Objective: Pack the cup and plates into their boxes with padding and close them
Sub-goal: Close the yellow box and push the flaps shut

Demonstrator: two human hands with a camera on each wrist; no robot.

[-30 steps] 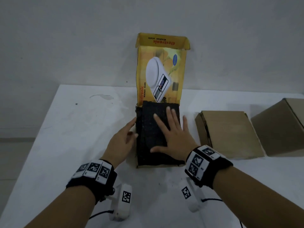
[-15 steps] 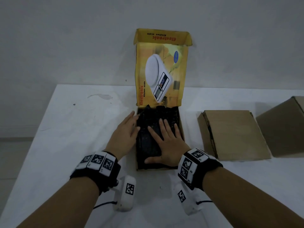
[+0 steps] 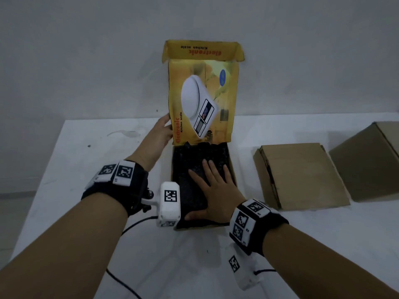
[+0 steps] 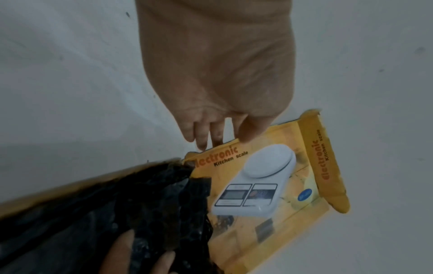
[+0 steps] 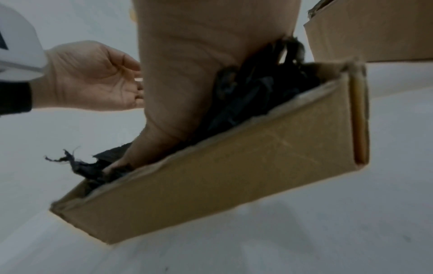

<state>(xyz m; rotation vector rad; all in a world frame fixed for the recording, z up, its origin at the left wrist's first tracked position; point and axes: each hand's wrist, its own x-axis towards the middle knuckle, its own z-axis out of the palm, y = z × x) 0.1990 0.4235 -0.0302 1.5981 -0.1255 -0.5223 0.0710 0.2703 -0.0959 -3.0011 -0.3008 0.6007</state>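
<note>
1. We see an open box (image 3: pixel 232 169) in the middle of the white counter (image 3: pixel 75 169), its yellow lid (image 3: pixel 204 100) standing upright at the far edge.
2. Black padding (image 3: pixel 194 162) fills the box to the rim; a frayed strand of it sticks out over the near corner in the right wrist view.
3. Our right hand (image 3: pixel 216 190) lies flat on the padding, fingers straight and slightly spread, thumb near the front wall.
4. Our left hand (image 3: pixel 158 134) is at the lid's left edge; the left wrist view shows its thumb on the printed face and fingers behind the edge, pinching it.
5. Two plain brown boxes sit to the right: a flat closed one (image 3: pixel 302 173) and a taller one (image 3: pixel 371 162) beside it.
6. We cannot see any cup or plates; the padding hides whatever lies in the box.
</note>
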